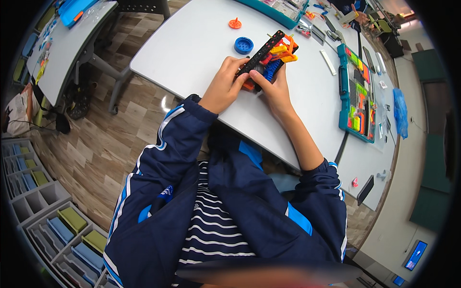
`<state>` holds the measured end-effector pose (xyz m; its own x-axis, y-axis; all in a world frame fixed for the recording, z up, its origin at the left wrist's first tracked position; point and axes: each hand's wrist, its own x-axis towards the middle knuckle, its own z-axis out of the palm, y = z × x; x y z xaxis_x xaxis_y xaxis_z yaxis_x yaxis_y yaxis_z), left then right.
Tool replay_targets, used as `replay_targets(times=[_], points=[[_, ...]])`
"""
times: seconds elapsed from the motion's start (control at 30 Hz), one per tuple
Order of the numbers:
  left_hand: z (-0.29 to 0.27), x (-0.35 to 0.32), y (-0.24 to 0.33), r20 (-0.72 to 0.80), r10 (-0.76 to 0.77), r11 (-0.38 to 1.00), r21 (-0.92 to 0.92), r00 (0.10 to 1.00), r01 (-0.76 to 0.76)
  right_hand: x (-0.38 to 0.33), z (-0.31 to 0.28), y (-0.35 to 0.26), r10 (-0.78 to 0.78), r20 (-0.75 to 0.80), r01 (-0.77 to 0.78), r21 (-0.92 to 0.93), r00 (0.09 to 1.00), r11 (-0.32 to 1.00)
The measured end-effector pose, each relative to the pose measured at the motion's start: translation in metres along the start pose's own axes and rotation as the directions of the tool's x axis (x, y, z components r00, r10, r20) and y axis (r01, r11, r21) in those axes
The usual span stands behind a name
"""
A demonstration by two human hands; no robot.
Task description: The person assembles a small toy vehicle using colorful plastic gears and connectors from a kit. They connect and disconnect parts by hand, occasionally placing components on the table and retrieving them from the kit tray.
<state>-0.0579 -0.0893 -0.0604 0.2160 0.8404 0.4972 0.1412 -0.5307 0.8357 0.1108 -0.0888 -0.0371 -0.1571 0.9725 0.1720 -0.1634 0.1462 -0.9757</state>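
Between my two hands, just above the white table (165,45), is a model built of plastic construction pieces (263,54). It has a long black beam with holes along one side, and orange, yellow, red and blue parts on the other. My left hand (225,82) grips the near end of the black beam, thumb and fingers closed round it. My right hand (274,89) holds the model from the right, its thumb pressed close to the left one. The fingers underneath are partly hidden. Beyond my left hand lie a blue round wheel-like piece (244,45) and a small orange disc (235,23).
A teal sorting case (342,86) of colourful pieces stands open on the right. Another teal case (283,18) lies at the far edge. A white strip (328,62) lies between them. A black tablet-like panel (365,190) is at the right corner. Grey drawer units (45,194) stand at lower left.
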Motion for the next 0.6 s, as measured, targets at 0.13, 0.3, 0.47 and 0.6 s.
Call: replay_targets(times=[0.13,0.3,0.47,0.6], points=[[0.01,-0.002,0.008,-0.072,0.026,0.991,0.134,0.997,-0.017,0.001,0.008,0.0,-0.063,-0.071,0.059,-0.058,0.995,0.997],[0.02,0.0,0.015,-0.187,0.087,0.975,0.217,0.978,-0.045,-0.004,0.017,-0.005,-0.102,-0.12,0.09,-0.098,0.988,0.991],[0.022,0.001,0.017,-0.238,0.127,0.968,0.24,0.963,-0.069,-0.005,0.021,-0.007,-0.111,-0.142,0.098,-0.095,0.984,0.991],[0.021,-0.001,0.014,-0.236,-0.124,0.99,0.03,0.964,0.135,-0.007,0.021,-0.004,-0.092,-0.159,0.083,-0.064,0.983,0.994]])
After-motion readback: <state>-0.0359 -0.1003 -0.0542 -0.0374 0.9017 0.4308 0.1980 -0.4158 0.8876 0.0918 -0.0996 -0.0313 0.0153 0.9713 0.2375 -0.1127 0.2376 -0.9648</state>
